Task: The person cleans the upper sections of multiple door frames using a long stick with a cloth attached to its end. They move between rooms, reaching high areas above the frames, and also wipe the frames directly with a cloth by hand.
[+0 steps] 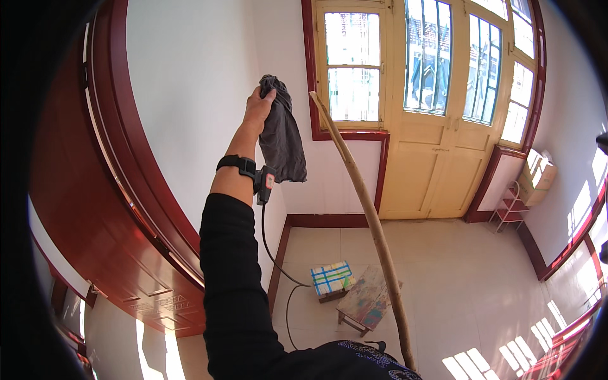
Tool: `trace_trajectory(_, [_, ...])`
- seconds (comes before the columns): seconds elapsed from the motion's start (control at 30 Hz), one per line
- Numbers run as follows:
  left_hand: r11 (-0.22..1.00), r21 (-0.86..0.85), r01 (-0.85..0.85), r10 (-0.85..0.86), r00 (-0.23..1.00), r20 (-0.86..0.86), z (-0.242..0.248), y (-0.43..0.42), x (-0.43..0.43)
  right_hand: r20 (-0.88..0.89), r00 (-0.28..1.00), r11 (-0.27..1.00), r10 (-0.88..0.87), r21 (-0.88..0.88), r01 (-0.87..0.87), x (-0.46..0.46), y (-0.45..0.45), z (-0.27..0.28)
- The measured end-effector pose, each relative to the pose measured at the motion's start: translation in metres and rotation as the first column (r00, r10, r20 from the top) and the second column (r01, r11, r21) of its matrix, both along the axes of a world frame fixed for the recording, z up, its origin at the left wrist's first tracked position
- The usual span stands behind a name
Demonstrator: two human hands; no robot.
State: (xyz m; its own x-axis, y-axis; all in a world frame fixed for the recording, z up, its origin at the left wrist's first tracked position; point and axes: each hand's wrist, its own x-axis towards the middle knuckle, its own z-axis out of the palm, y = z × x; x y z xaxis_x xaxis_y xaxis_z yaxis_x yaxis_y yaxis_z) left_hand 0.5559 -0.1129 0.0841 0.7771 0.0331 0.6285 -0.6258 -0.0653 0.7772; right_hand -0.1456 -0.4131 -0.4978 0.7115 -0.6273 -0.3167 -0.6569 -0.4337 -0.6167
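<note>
My left hand (259,105) is raised and closed on the gathered top of a dark grey cloth (284,137), which hangs down in front of the white wall. A black strap with a small device (267,184) sits round my forearm, and a cable runs down from it. My right hand is out of view. Before me a long, slightly bent wooden pole (368,204) leans upright, its lower end passing behind my dark patterned top. Its upper tip shows beside the window frame.
A worn wooden stool (363,299) and a small stool with a checked cover (332,278) stand on the tiled floor. A red wooden door (109,204) is at left, a yellow double door (427,166) ahead. A cardboard box (536,180) rests on a small rack (510,209) at right.
</note>
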Motion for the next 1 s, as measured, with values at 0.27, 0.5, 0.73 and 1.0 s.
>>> trace_trajectory(0.27, [0.913,0.401,-0.075,0.011,0.987,0.159,0.023,0.013,-0.035,-0.009,0.993,0.992,0.116,-0.047,-0.116,-0.020,-0.022,-0.040])
trace_trajectory(0.5, [0.548,0.818,-0.171,-0.053,0.970,0.239,0.037,0.066,-0.111,0.110,0.900,0.896,0.421,-0.204,-0.394,-0.002,-0.067,-0.069])
trace_trajectory(0.73, [0.724,0.350,-0.594,0.465,0.796,0.388,0.028,0.172,-0.186,0.200,0.796,0.748,0.571,0.272,-0.605,0.115,-0.088,0.034])
trace_trajectory(1.0, [0.913,-0.161,-0.376,0.358,0.925,-0.130,0.015,0.316,-0.286,0.179,0.578,0.518,0.796,0.295,-0.803,0.203,-0.063,0.063])
